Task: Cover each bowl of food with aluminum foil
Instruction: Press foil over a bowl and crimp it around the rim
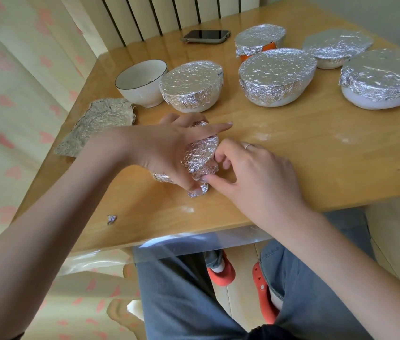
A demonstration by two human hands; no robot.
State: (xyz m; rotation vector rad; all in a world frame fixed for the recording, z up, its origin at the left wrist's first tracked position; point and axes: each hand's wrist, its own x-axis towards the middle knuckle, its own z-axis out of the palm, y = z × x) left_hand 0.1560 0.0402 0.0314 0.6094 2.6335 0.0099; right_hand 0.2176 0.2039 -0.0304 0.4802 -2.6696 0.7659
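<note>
From the head camera, the foil is being crimped over a small bowl (pixel 200 155) near the front of the table (pixel 292 148). The left hand (pixel 169 146) lies across it from nine o'clock, fingers and thumb curled round the wrapped rim. The right hand (pixel 250 173), at three o'clock, pinches the foil edge with bent fingertips. Five covered bowls stand toward twelve and two o'clock. One white bowl (pixel 141 82) at eleven o'clock is uncovered; a spare foil sheet (pixel 98 126) lies just beside it. Next, probably: finish this rim, then fetch that sheet.
</note>
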